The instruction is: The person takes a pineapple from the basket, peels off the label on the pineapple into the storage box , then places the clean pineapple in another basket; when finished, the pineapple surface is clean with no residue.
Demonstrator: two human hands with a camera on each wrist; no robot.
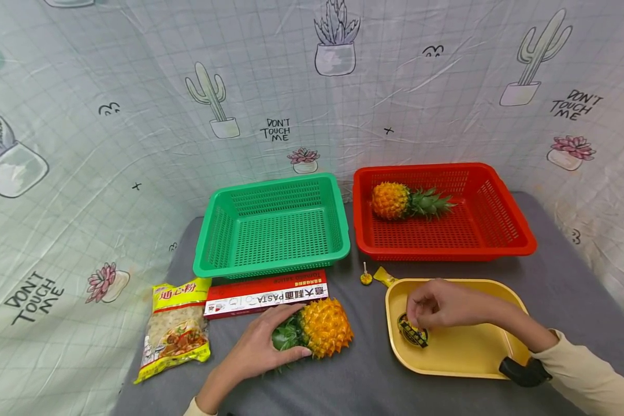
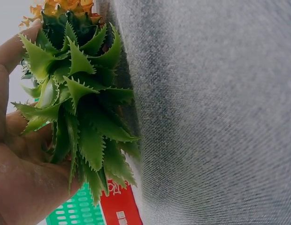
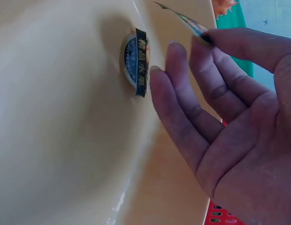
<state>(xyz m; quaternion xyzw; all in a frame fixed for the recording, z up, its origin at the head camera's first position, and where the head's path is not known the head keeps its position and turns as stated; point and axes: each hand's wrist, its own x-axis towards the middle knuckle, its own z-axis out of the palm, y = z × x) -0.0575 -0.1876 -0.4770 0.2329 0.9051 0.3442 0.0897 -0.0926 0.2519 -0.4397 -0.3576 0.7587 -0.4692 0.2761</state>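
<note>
My left hand (image 1: 257,342) grips a small orange pineapple (image 1: 326,328) around its green crown. The pineapple lies on its side on the grey cloth; in the left wrist view its spiky leaves (image 2: 84,108) rest against my palm. Over the yellow tray (image 1: 468,370), my right hand (image 1: 442,305) pinches a thin sticker (image 3: 185,21) between thumb and forefinger, seen nearly edge-on in the right wrist view. Below those fingers a dark round sticker with a banner (image 1: 412,332) lies in the tray. The held sticker is hard to make out in the head view.
A green basket (image 1: 270,268) stands at the back; right of it, a red basket (image 1: 442,252) holds another pineapple (image 1: 391,201). A pasta box (image 1: 267,293) and a macaroni bag (image 1: 177,323) lie at left. A lollipop (image 1: 366,278) and a yellow wrapper (image 1: 383,275) lie near the tray.
</note>
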